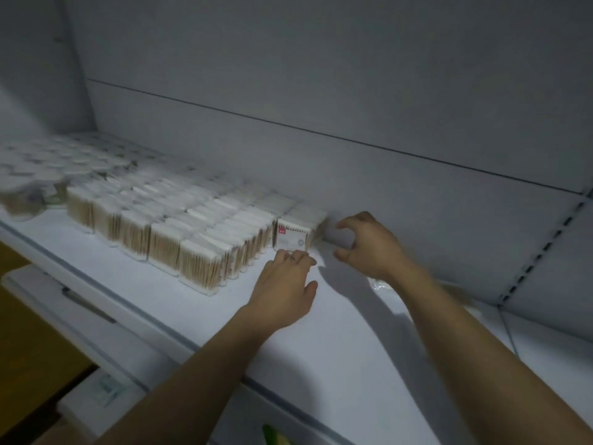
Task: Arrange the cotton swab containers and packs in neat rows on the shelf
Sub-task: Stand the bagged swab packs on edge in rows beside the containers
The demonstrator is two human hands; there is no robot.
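l hand grip flat, open, touching labelled pack; r hand grip half-open, empty, beside it.

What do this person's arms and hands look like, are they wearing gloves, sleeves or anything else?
No gloves, no sleeves in view: the left hand and right hand are bare, as are the left forearm and right forearm. No watch or bracelet shows at either wrist. A small dark mark on one left finger may be a ring, too blurred to be sure.
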